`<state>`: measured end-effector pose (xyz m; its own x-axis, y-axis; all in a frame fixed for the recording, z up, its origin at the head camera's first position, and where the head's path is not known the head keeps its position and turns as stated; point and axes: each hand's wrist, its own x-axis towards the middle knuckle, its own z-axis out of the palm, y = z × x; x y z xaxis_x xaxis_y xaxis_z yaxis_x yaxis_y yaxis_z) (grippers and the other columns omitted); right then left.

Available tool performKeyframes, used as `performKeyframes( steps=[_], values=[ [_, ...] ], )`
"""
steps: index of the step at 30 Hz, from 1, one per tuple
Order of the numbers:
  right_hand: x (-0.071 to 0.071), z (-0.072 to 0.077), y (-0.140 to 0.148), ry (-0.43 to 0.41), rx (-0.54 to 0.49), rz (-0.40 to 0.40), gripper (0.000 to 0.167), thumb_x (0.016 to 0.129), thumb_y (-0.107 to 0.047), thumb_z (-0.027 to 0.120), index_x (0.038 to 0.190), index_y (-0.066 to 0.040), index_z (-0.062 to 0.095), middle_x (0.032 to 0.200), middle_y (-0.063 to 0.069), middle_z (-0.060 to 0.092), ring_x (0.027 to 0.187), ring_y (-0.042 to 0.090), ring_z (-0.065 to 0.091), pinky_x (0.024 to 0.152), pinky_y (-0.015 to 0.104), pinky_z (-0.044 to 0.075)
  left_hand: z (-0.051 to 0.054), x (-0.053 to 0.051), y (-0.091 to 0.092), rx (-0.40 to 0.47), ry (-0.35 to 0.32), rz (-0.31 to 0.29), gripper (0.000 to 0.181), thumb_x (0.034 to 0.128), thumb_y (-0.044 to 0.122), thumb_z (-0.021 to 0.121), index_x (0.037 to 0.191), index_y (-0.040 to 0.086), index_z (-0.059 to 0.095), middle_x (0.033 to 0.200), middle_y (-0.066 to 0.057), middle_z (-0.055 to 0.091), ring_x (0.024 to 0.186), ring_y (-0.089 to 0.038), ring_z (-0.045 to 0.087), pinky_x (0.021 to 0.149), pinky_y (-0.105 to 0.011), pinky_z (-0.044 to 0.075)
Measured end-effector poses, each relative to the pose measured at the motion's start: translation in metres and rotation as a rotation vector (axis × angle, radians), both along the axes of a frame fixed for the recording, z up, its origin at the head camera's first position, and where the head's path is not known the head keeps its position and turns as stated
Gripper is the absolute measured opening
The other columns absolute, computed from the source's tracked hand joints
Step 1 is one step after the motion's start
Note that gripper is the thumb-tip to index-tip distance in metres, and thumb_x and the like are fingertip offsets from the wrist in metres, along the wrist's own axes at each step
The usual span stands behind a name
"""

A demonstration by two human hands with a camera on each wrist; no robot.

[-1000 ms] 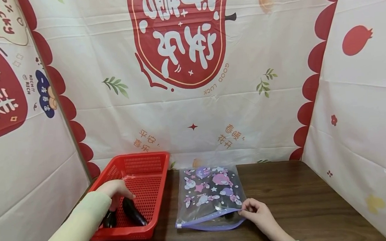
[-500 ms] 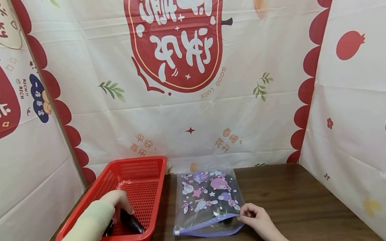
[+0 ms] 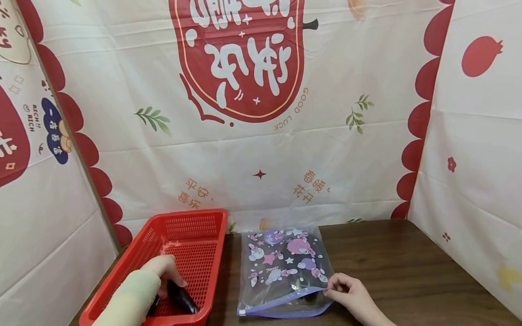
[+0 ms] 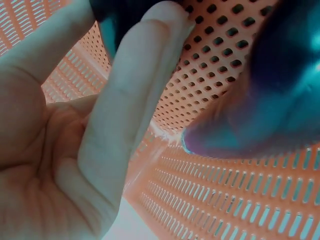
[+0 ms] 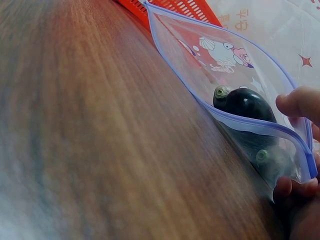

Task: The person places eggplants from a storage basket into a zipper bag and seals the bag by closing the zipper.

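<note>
My left hand (image 3: 162, 272) reaches into a red plastic basket (image 3: 220, 242). In the left wrist view, its thumb and fingers sit on either side of a dark eggplant (image 4: 122, 17), pinching it; this eggplant (image 3: 181, 298) lies tilted on the basket floor in the head view. A second eggplant (image 4: 270, 100) lies beside the fingers, mostly hidden by the hand from above. My right hand (image 3: 347, 290) pinches the mouth edge of a clear, cartoon-printed zip bag (image 3: 279, 269) with a purple rim. Inside the gaping bag, eggplants (image 5: 250, 105) show their green stem ends.
Both the basket and the bag rest on a dark brown wooden table (image 3: 379, 265). Printed white cloth (image 3: 226, 159) hangs behind the table and along its sides. A white slider (image 3: 242, 312) sits at the left end of the bag's zip.
My left hand has lowered onto the right eggplant in the basket and closed its fingers around it. The right hand keeps its hold on the bag. The head view has shifted slightly.
</note>
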<state>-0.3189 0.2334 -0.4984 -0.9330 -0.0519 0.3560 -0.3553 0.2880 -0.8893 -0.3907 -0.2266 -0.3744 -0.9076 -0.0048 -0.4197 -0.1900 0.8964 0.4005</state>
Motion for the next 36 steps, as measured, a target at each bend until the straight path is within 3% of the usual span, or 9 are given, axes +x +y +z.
performKeyframes(
  steps=[7, 11, 14, 17, 19, 26, 36],
  values=[
    [0.003, -0.002, -0.001, -0.001, -0.019, 0.03, 0.017, 0.076, 0.001, 0.075, 0.074, -0.008, 0.06, 0.062, -0.005, 0.046, 0.058, 0.003, 0.042, 0.052, 0.023, 0.038, -0.007, -0.001, -0.001, 0.043, 0.09, -0.034, 0.036, 0.0773, 0.019, 0.082, 0.083, -0.002, 0.053, 0.061, -0.02, 0.061, 0.045, -0.019, 0.057, 0.051, -0.032, 0.053],
    [0.005, -0.002, -0.002, 0.001, -0.023, 0.021, 0.018, 0.075, 0.001, 0.076, 0.073, -0.01, 0.06, 0.062, -0.006, 0.046, 0.058, 0.003, 0.042, 0.052, 0.023, 0.038, -0.009, -0.003, 0.0, 0.08, 0.109, -0.018, 0.038, 0.0797, 0.015, 0.08, 0.094, -0.006, 0.052, 0.074, -0.025, 0.061, 0.055, -0.025, 0.058, 0.056, -0.035, 0.053],
    [0.005, -0.003, -0.003, 0.011, -0.019, 0.026, 0.019, 0.075, 0.001, 0.076, 0.074, -0.01, 0.06, 0.062, -0.006, 0.046, 0.058, 0.004, 0.042, 0.052, 0.024, 0.037, -0.011, -0.005, 0.0, 0.049, 0.147, -0.042, 0.04, 0.0808, 0.014, 0.079, 0.101, -0.01, 0.053, 0.075, -0.025, 0.061, 0.056, -0.028, 0.061, 0.056, -0.036, 0.053],
    [0.004, -0.004, -0.004, 0.023, -0.01, 0.025, 0.019, 0.075, 0.001, 0.076, 0.074, -0.01, 0.06, 0.062, -0.006, 0.047, 0.058, 0.003, 0.042, 0.051, 0.024, 0.038, -0.013, -0.008, -0.001, 0.016, 0.194, -0.092, 0.035, 0.0818, 0.013, 0.078, 0.095, -0.009, 0.055, 0.071, -0.021, 0.06, 0.056, -0.029, 0.062, 0.055, -0.036, 0.052],
    [0.003, -0.005, -0.005, 0.03, -0.005, 0.027, 0.019, 0.075, 0.001, 0.075, 0.074, -0.01, 0.06, 0.063, -0.006, 0.047, 0.058, 0.003, 0.042, 0.051, 0.024, 0.038, -0.013, -0.01, -0.002, 0.003, 0.21, -0.107, 0.029, 0.0824, 0.014, 0.077, 0.084, -0.002, 0.053, 0.066, -0.021, 0.06, 0.053, -0.029, 0.062, 0.054, -0.036, 0.052],
    [0.001, -0.005, -0.004, 0.023, -0.014, 0.009, 0.019, 0.075, 0.001, 0.076, 0.074, -0.01, 0.06, 0.063, -0.007, 0.047, 0.058, 0.003, 0.042, 0.052, 0.023, 0.038, -0.011, -0.021, 0.0, 0.021, 0.187, -0.114, 0.03, 0.0849, 0.013, 0.075, 0.091, -0.006, 0.052, 0.069, -0.02, 0.058, 0.053, -0.028, 0.063, 0.054, -0.038, 0.054],
    [-0.001, -0.005, 0.001, 0.041, 0.008, 0.033, 0.019, 0.076, 0.002, 0.075, 0.075, -0.01, 0.06, 0.063, -0.007, 0.046, 0.058, 0.002, 0.042, 0.052, 0.023, 0.038, -0.018, -0.02, 0.002, 0.038, 0.207, -0.107, 0.028, 0.0832, 0.011, 0.076, 0.093, -0.003, 0.054, 0.078, -0.015, 0.052, 0.064, -0.029, 0.057, 0.054, -0.038, 0.05]
  ],
)
